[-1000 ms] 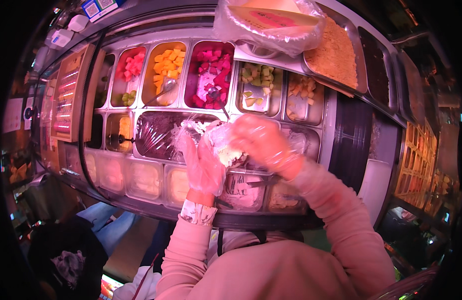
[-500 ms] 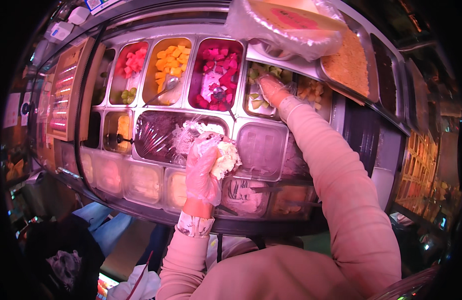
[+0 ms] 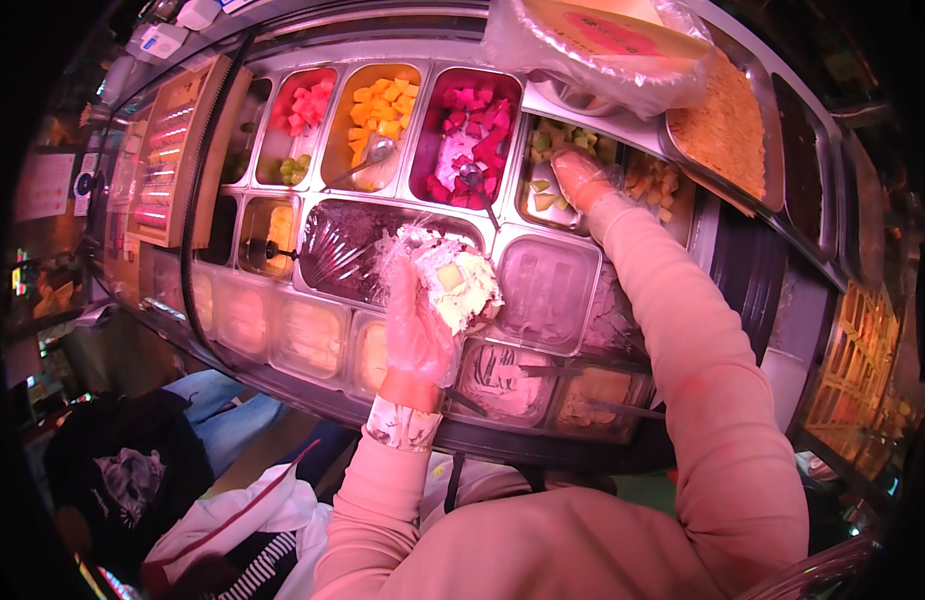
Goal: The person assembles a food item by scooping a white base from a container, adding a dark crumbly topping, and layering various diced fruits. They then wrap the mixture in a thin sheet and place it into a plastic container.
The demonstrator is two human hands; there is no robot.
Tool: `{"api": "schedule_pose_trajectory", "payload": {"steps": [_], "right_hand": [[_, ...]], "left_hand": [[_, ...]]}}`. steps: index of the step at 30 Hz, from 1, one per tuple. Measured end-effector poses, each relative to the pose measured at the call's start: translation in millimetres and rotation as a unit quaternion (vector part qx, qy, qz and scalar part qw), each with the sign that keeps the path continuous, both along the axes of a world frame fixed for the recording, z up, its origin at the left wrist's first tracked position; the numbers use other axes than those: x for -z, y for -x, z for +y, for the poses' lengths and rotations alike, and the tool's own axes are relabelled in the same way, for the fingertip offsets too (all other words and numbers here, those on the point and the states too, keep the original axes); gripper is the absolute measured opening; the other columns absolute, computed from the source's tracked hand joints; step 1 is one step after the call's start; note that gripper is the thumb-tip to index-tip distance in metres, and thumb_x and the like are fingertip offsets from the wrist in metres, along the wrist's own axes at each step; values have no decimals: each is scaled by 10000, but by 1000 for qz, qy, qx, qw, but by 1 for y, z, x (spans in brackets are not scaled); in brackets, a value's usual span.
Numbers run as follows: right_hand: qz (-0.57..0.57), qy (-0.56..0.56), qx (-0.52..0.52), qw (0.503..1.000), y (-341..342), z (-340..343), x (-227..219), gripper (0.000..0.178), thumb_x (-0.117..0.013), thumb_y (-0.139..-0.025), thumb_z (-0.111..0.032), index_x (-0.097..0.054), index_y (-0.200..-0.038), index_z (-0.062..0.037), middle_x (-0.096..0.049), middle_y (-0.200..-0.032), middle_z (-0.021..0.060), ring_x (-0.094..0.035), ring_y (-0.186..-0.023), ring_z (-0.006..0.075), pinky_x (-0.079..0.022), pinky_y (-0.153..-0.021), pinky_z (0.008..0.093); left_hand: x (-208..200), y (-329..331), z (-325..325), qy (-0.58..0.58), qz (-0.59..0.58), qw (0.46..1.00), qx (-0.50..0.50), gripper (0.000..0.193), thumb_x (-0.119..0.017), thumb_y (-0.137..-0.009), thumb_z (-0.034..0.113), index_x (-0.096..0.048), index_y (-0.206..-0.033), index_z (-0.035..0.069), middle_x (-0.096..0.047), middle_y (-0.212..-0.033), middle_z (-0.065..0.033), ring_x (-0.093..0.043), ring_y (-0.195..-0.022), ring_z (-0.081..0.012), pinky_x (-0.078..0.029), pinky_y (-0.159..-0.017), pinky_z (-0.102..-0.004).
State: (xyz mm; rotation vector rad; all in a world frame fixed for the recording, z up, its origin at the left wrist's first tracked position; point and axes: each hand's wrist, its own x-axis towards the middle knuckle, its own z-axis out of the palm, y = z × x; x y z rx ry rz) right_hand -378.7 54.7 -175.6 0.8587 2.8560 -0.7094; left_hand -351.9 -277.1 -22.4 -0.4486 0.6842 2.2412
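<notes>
My left hand (image 3: 418,325), in a clear plastic glove, is closed around a lump of white cream (image 3: 470,292) with dark bits, cupped in clear film. A pale fruit cube (image 3: 449,276) sits on the cream. My right hand (image 3: 580,182), gloved too, reaches into a metal pan (image 3: 572,214) of pale green fruit cubes (image 3: 544,200). Its fingers point down together at the fruit; whatever is between the fingertips is hidden. Under the left hand lies a wide pan of dark purple food (image 3: 347,240), partly covered with film.
Left of my right hand stand pans of magenta fruit cubes (image 3: 482,125), yellow fruit cubes (image 3: 384,105) and red fruit cubes (image 3: 310,108), two with spoons. A film-wrapped container (image 3: 602,55) and a tray of tan crumbs (image 3: 717,130) are at the far right. Lidded tubs (image 3: 312,335) line the near edge.
The cream in my left hand has turned more face up, and the pale cube on it now shows. My right hand stays in the same fruit pan. The whole view has shifted slightly.
</notes>
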Motion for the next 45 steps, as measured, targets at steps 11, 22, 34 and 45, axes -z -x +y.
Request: {"api": "schedule_pose_trajectory", "payload": {"steps": [11,22,34,45], "right_hand": [[166,486,-154,844,-46,-136,-182,145,-793,-874,-141,-749,-914,-9,-741,-868,50,-663,-816,87,-548,-728,287],[165,93,-102,977,3,-149,-162,305,-758,-864,-317,-739,-826,-15,-719,-913,197,-701,-831,383,-535,-731,486],[-52,-164,-66,983,64,-123,-109,183,-612,-882,-110,-747,-997,-64,-725,-976,227,-714,-919,409,-569,-791,515],[-92,-143,-249,954,93,-76,-64,141,-692,-799,-167,-764,-864,-65,-732,-907,180,-712,-884,378,-571,-774,479]], "left_hand": [[1,-18,5,-10,60,997,41,450,-544,-1069,284,-502,-1427,14,-629,-1321,-128,-634,-1197,-252,-519,-1052,-439],[11,22,-34,30,91,993,69,368,-558,-1063,211,-550,-1384,31,-638,-1292,-107,-639,-1181,-220,-543,-1001,-384],[6,69,-105,77,75,988,115,440,-533,-1072,299,-483,-1398,7,-662,-1224,-161,-700,-1050,-278,-608,-881,-416],[6,60,-108,6,-11,993,119,433,-551,-1058,197,-508,-1436,-10,-623,-1321,-114,-617,-1211,-213,-496,-1040,-361]]}}
